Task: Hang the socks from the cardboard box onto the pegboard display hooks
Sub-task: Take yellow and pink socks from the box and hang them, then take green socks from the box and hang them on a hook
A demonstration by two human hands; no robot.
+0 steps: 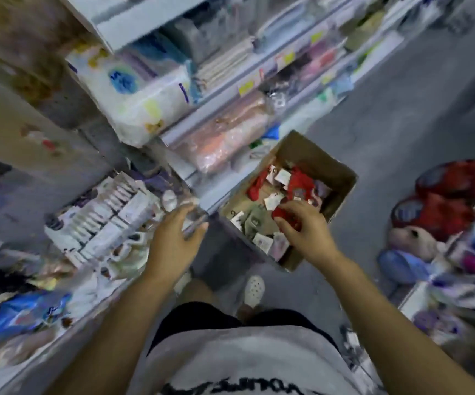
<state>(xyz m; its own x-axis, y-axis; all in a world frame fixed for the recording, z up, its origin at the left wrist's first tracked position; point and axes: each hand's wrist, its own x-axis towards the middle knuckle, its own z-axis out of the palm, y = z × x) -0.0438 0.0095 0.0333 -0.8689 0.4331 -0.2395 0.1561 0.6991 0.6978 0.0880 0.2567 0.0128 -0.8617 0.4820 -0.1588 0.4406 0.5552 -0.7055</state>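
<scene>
An open cardboard box (341, 173) stands on the floor beside the shelving, holding several pairs of socks with white card tags, mostly red (299, 178), some green-grey (255, 219) and pale lilac. My right hand (302, 226) is down in the box, fingers curled around a red pair of socks (280, 213). My left hand (176, 235) hovers left of the box with relaxed fingers, above a rack of hanging sock packs (108, 215). The view is blurred, and I cannot make out the pegboard hooks.
Shelves (230, 89) packed with wrapped textiles rise behind the box. Plush toys (447, 201) and packaged goods lie on the floor at the right. My white shoe (255, 286) stands on the grey floor just below the box.
</scene>
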